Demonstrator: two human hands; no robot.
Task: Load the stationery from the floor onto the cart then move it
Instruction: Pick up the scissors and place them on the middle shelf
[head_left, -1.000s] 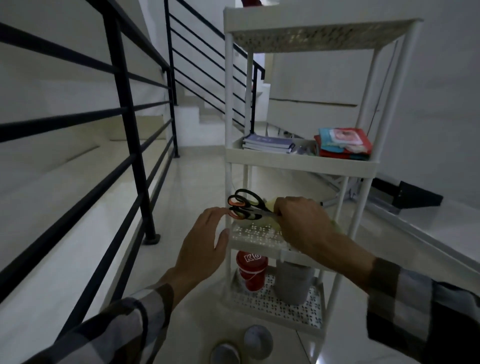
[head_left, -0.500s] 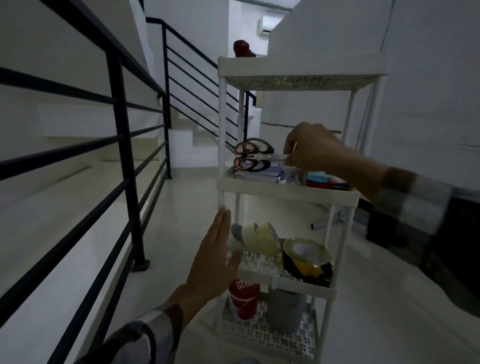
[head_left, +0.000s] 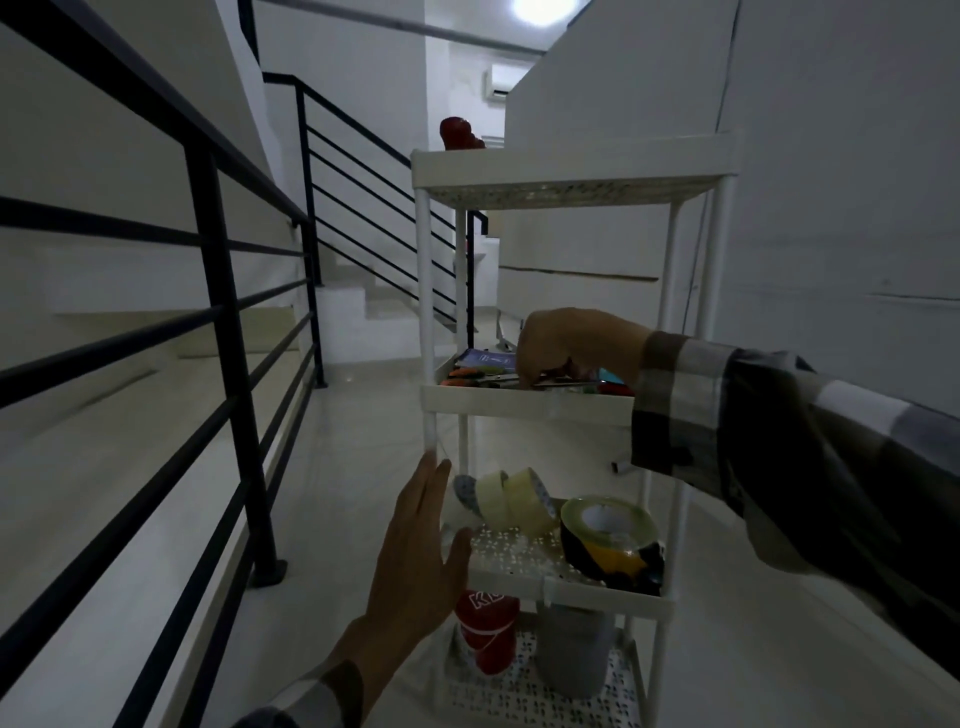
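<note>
Fingers of right hand (head_left: 576, 345): curled, pinching scissors (head_left: 480, 376) on cart (head_left: 524, 402) second shelf, beside notebook (head_left: 485, 358). Left hand (head_left: 415, 561): flat, straight, against near-left post. Third shelf: tape rolls (head_left: 511, 499). Bottom shelf: red can (head_left: 485, 631), grey container (head_left: 571, 654).

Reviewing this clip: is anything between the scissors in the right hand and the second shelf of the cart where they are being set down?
Nothing visible blocks them. The right hand holds the scissors low over the second shelf, beside the blue notebook. Whether they already rest on the shelf cannot be told. The left hand is lower, at the cart's front post.
</note>
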